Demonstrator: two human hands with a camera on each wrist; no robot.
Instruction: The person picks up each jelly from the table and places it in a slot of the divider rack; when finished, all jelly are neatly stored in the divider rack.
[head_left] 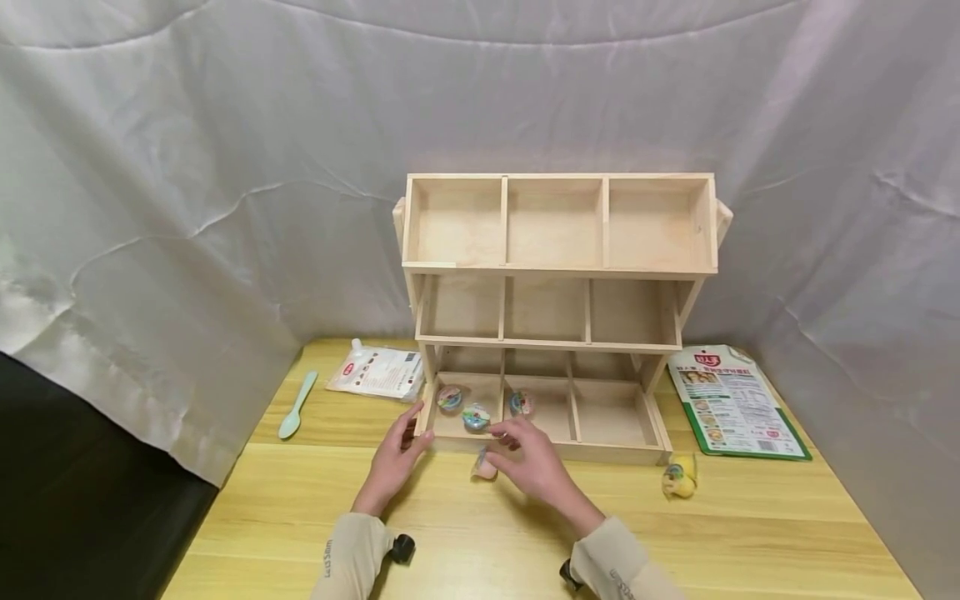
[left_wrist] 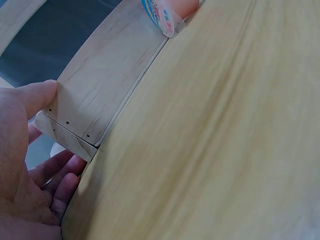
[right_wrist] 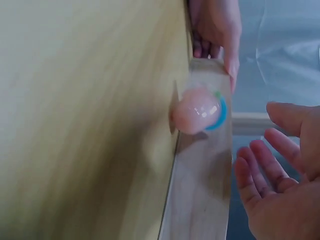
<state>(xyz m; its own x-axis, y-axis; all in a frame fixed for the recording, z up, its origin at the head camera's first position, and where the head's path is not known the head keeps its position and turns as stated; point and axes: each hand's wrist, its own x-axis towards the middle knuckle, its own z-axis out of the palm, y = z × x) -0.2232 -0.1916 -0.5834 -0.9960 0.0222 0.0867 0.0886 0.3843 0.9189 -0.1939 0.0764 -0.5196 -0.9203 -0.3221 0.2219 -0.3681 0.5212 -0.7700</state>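
Observation:
A tiered wooden shelf (head_left: pixel 607 453) with divided trays stands before me. My left hand (head_left: pixel 393 460) grips the front left corner of its bottom tray, thumb on the front board (left_wrist: pixel 100 75) and fingers bent round the end. A small jelly cup (head_left: pixel 486 465) with pink contents lies on its side against that board. Just over it, my right hand (head_left: pixel 534 462) hovers with parted fingers and nothing between them. In the bottom tray, two jelly cups (head_left: pixel 476 417) lie in the left compartment and another jelly cup (head_left: pixel 519 404) in the middle one.
Right of the shelf lie a yellow jelly cup (head_left: pixel 680 477) and a large green-edged packet (head_left: pixel 738 404). On its left are a white spouted pouch (head_left: pixel 381 373) and a pale green spoon (head_left: pixel 298 406). Grey cloth (head_left: pixel 337 108) hangs around the table.

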